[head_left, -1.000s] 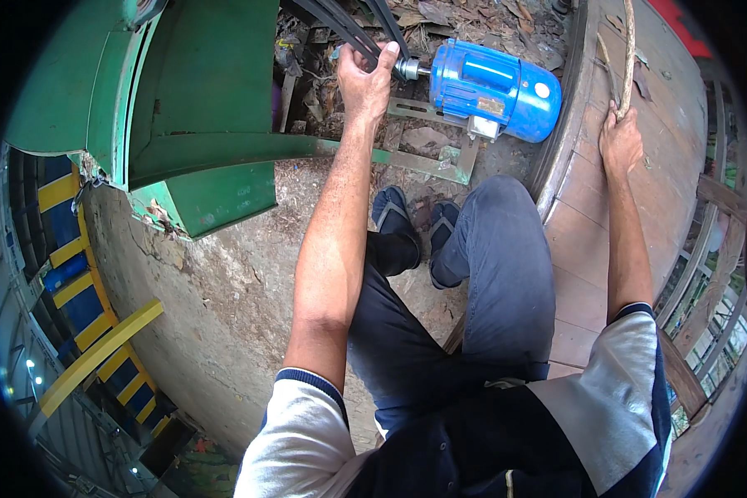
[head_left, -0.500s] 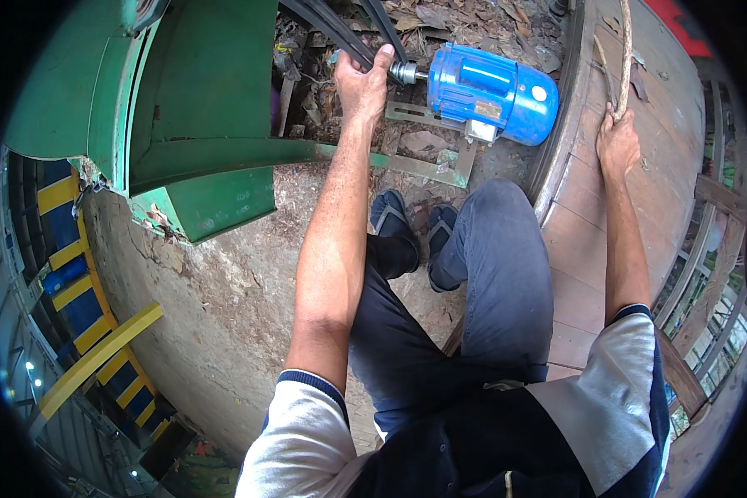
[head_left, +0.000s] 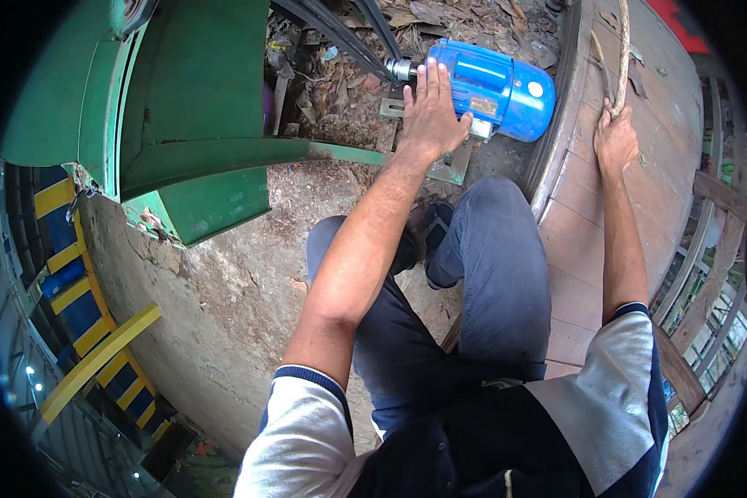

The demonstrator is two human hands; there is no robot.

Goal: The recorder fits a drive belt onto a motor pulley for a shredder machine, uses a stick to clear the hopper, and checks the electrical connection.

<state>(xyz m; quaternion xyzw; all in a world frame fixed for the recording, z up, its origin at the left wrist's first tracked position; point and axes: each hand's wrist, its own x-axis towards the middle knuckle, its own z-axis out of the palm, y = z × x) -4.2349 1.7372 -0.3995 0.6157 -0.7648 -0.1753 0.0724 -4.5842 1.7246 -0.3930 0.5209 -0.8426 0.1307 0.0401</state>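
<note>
Upper centre, left hand (head_left: 433, 118), fingers straight, partly hides blue cylindrical motor (head_left: 508, 90); black belts (head_left: 334, 33), green metal housing (head_left: 207, 75) leftward; right hand (head_left: 616, 143) grips tan rope-like length (head_left: 624, 50).

A rough, seemingly semi-open machine work area is indicated by a blue electric motor (head_left: 509, 95) set beside black drive belts (head_left: 332, 33), a chipped green sheet-metal housing (head_left: 199, 75), dry leaves (head_left: 340, 87) littered near soiled bare ground (head_left: 224, 274), a worn plank platform (head_left: 577, 257), and weathered wooden rails (head_left: 716, 270) by which daylight is let in.
</note>
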